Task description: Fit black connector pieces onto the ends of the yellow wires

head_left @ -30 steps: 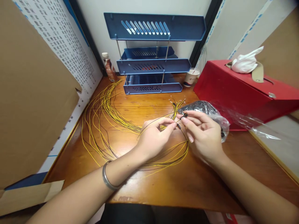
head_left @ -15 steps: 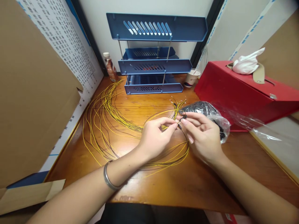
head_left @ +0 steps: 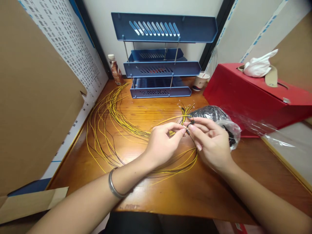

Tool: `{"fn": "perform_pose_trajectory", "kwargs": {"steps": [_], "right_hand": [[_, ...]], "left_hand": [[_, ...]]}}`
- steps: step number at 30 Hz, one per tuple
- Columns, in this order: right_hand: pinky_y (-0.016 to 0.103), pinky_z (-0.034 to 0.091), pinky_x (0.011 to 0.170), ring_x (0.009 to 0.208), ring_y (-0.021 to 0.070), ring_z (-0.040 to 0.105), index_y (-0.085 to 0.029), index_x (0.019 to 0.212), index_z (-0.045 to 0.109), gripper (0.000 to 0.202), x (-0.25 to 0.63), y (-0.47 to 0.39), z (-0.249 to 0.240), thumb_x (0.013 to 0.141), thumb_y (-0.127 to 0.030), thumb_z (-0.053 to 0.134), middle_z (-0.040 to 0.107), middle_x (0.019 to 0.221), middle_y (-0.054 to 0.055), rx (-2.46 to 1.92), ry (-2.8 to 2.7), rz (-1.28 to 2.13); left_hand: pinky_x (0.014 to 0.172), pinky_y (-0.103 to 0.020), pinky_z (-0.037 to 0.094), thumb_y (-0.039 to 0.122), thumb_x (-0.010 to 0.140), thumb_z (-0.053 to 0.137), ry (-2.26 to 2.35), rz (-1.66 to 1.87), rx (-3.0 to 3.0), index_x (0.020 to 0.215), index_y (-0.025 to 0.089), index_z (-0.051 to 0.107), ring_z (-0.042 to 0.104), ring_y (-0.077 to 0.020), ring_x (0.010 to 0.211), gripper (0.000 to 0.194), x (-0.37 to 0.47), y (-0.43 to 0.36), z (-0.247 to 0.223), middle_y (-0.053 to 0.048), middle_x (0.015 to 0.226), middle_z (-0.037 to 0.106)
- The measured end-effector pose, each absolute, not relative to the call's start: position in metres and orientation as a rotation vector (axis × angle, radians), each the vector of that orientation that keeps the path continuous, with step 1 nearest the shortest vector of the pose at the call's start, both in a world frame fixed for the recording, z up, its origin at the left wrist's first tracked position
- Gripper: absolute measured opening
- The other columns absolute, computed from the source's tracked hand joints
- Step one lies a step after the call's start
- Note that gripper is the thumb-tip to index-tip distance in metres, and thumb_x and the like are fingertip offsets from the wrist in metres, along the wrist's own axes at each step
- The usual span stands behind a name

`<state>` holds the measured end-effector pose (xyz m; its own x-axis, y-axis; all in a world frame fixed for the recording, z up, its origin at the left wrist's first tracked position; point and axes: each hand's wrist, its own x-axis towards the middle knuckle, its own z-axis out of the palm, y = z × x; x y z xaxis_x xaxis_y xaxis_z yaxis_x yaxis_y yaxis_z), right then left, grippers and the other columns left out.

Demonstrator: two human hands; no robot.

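Note:
My left hand (head_left: 164, 139) pinches a thin wire between thumb and forefinger, close to a small black sleeve-like piece (head_left: 187, 132) on it. Right beside it, my right hand (head_left: 212, 139) is closed, thumb against fingers, on a small black looped piece (head_left: 191, 122) whose exact kind I cannot make out. A bundle of yellow and black wires (head_left: 126, 125) curves over the wooden table, passing under my left hand. Its bunched ends (head_left: 186, 109) lie just beyond my fingertips. Behind my right hand rests a clear plastic bag (head_left: 209, 112) with black pieces in it.
A blue tiered file tray (head_left: 161, 92) stands at the back, between a drink bottle (head_left: 116, 71) and a paper cup (head_left: 200, 81). To the right is a red box (head_left: 226, 94) with a tissue on top. Cardboard (head_left: 36, 97) walls in the left side.
Both hands stay nearly in place, still pinching the wire and the black piece. The small black looped piece has shifted very slightly at my right fingertips.

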<state>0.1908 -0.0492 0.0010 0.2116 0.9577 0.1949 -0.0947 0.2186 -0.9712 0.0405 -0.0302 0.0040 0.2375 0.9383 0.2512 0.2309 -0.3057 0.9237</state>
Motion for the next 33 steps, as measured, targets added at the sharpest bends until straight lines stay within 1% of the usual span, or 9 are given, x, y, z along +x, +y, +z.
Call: {"fn": "perform_pose_trajectory", "kwargs": {"steps": [3,7,13,16,19,23,27,31,33], "right_hand": [[0.018,0.032,0.029,0.037,0.0045,0.045,-0.019,0.098,0.07,0.03,0.188,-0.05,-0.003,0.075,-0.035,0.081,0.076,0.084,0.005,-1.079,-1.084,0.994],[0.019,0.032,0.031,0.038,0.0045,0.044,-0.019,0.098,0.07,0.028,0.191,-0.049,-0.001,0.076,-0.033,0.081,0.077,0.086,0.006,-1.072,-1.067,0.984],[0.022,0.031,0.032,0.04,0.0063,0.045,-0.023,0.099,0.068,0.024,0.203,-0.043,0.007,0.078,-0.03,0.079,0.078,0.095,0.007,-1.056,-1.047,0.819],[0.023,0.031,0.032,0.04,0.0065,0.045,-0.023,0.099,0.068,0.025,0.202,-0.043,0.006,0.078,-0.031,0.078,0.078,0.096,0.007,-1.06,-1.059,0.818],[0.022,0.032,0.032,0.037,0.0049,0.043,-0.022,0.098,0.068,0.026,0.196,-0.046,0.003,0.077,-0.032,0.08,0.078,0.093,0.006,-1.058,-1.05,0.886],[0.019,0.031,0.03,0.036,0.0038,0.042,-0.02,0.099,0.07,0.029,0.19,-0.05,-0.002,0.076,-0.032,0.081,0.077,0.087,0.006,-1.075,-1.056,0.985],[0.018,0.032,0.03,0.037,0.004,0.043,-0.019,0.099,0.07,0.03,0.19,-0.05,-0.005,0.076,-0.034,0.081,0.076,0.085,0.005,-1.081,-1.065,0.989],[0.018,0.032,0.03,0.036,0.004,0.042,-0.019,0.099,0.07,0.031,0.19,-0.05,-0.005,0.075,-0.035,0.082,0.076,0.084,0.006,-1.082,-1.071,0.982],[0.019,0.032,0.03,0.036,0.0043,0.042,-0.019,0.098,0.069,0.031,0.19,-0.05,-0.004,0.075,-0.035,0.082,0.076,0.084,0.006,-1.083,-1.072,0.98]], "left_hand": [[0.073,-0.025,0.051,0.025,0.088,0.067,1.078,1.154,1.715,0.084,0.018,0.076,0.068,-0.0145,0.078,0.012,0.041,-0.03,0.002,-0.002,0.091,0.079],[0.075,-0.026,0.051,0.028,0.089,0.066,1.1,1.093,1.707,0.088,0.019,0.076,0.069,-0.0157,0.08,0.014,0.041,-0.03,0.002,-0.003,0.092,0.079],[0.067,-0.026,0.048,0.029,0.088,0.066,1.1,1.091,1.695,0.088,0.018,0.077,0.064,-0.0134,0.067,0.015,0.04,-0.031,0.003,-0.003,0.084,0.077],[0.063,-0.025,0.046,0.029,0.088,0.066,1.105,1.089,1.695,0.088,0.017,0.077,0.061,-0.0124,0.063,0.016,0.04,-0.031,0.003,-0.003,0.082,0.077],[0.06,-0.024,0.044,0.03,0.089,0.066,1.126,1.077,1.713,0.088,0.018,0.077,0.056,-0.0109,0.058,0.016,0.041,-0.03,0.003,-0.001,0.081,0.077],[0.06,-0.024,0.043,0.03,0.089,0.066,1.139,1.107,1.735,0.087,0.019,0.076,0.057,-0.011,0.06,0.015,0.04,-0.031,0.002,-0.001,0.085,0.078],[0.061,-0.024,0.043,0.031,0.089,0.065,1.151,1.111,1.73,0.087,0.02,0.076,0.059,-0.0121,0.065,0.016,0.041,-0.031,0.001,-0.001,0.089,0.078],[0.059,-0.025,0.041,0.032,0.088,0.066,1.135,1.088,1.699,0.088,0.019,0.076,0.055,-0.0112,0.06,0.017,0.041,-0.031,0.001,-0.001,0.086,0.077],[0.06,-0.025,0.041,0.032,0.088,0.065,1.128,1.089,1.701,0.088,0.019,0.075,0.056,-0.0114,0.061,0.017,0.041,-0.03,0.001,-0.001,0.085,0.077]]}}
